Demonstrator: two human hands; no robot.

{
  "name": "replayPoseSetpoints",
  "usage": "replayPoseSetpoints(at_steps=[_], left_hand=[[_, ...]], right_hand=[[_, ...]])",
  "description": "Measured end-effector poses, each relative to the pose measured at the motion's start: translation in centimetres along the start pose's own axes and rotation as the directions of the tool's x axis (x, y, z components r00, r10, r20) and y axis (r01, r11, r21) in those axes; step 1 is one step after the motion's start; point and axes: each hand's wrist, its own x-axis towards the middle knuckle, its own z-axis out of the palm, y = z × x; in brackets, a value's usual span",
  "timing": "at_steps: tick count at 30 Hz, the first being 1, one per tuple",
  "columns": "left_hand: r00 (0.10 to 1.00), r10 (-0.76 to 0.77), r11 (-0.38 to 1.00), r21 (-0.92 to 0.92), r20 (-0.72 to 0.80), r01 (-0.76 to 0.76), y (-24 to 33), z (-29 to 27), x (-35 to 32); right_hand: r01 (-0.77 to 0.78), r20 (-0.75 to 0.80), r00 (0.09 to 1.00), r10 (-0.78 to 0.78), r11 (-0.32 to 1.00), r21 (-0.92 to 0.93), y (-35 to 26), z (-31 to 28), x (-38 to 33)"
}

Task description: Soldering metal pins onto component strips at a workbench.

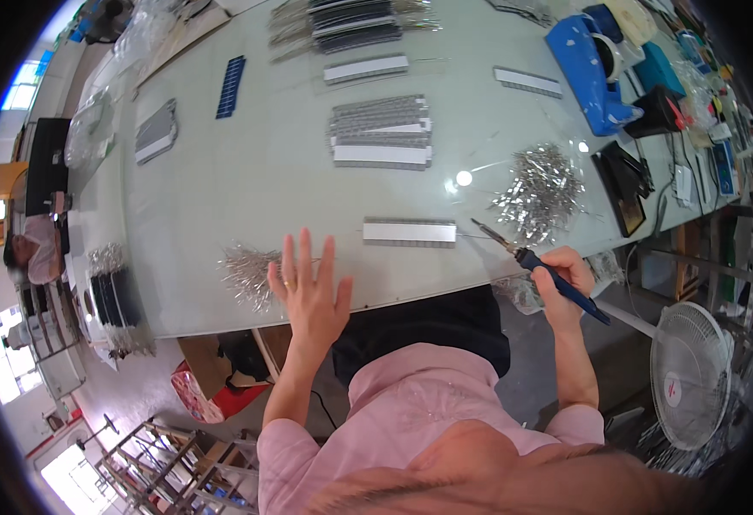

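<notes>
My right hand (562, 281) is closed around the dark blue handle of a soldering iron (526, 257), whose metal tip points up and left over the table. Just left of that tip lies a flat grey strip (409, 232) with a white face and thin wire leads at its ends. My left hand (314, 296) is open, its fingers spread over the table near the front edge. It hovers at or just above a pile of thin silver wire leads (252, 273) and partly covers it; contact cannot be told. A larger heap of silver leads (541, 190) sits beyond the iron.
Stacked grey strips (381, 133) lie mid-table, with dark bundled strips (355, 21) behind. A blue tape dispenser (589, 73) and a black stand (621, 187) occupy the right side. A white fan (692, 375) stands low right. Another person (37, 249) is at far left.
</notes>
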Motion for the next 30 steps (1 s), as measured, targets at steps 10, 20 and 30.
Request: replayPoseSetpoints(at_steps=[10, 20, 30], left_hand=[[0.996, -0.084, 0.996, 0.020, -0.007, 0.084, -1.4, -0.5, -1.8], [0.993, -0.115, 0.991, -0.064, 0.022, 0.116, -0.9, 0.4, -0.3], [0.987, -0.163, 0.986, -0.036, 0.005, 0.163, -1.8, 0.2, -2.2]], right_hand=[[-0.229, 0.034, 0.974, 0.226, 0.965, 0.126, 0.0, 5.0, -0.3], [-0.091, 0.212, 0.972, 0.104, 0.993, -0.072, -1.7, 8.9, 0.7], [0.000, 0.230, 0.973, 0.028, 0.992, -0.123, -2.1, 10.1, 1.1]])
